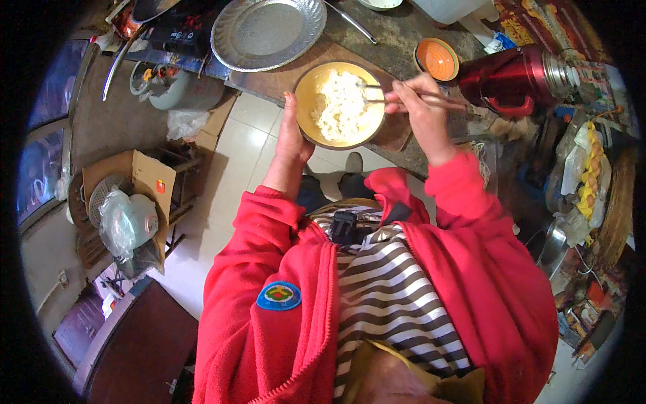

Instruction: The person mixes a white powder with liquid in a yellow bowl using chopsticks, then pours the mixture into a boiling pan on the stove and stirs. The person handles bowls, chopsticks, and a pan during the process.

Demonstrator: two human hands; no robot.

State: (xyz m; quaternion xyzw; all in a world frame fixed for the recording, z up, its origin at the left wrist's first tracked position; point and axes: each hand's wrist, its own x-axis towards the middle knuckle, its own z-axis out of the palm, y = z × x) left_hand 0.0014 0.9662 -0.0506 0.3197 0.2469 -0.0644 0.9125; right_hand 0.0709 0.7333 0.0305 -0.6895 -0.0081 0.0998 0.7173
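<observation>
A round yellow bowl with a dark rim (306,112) holds a pale, lumpy food, perhaps flour or dough flakes (343,108). My left hand (294,129) grips the bowl's left side, its thumb up at the rim. In my right hand (421,108) is a pair of chopsticks (439,99), whose shiny tips reach into the bowl over the food. The bowl is at the near edge of the counter, above a brown wooden board (303,65). Behind it to the left lies a large silver perforated tray (267,30).
Right of the bowl are an orange bowl (436,59) and a red thermos (504,81) with a metal neck. A metal-handled utensil (356,24) lies behind. At the left stand a black stove (179,38), a gas cylinder (186,91) and an open cardboard box (151,177). Eggs (590,171) sit far right.
</observation>
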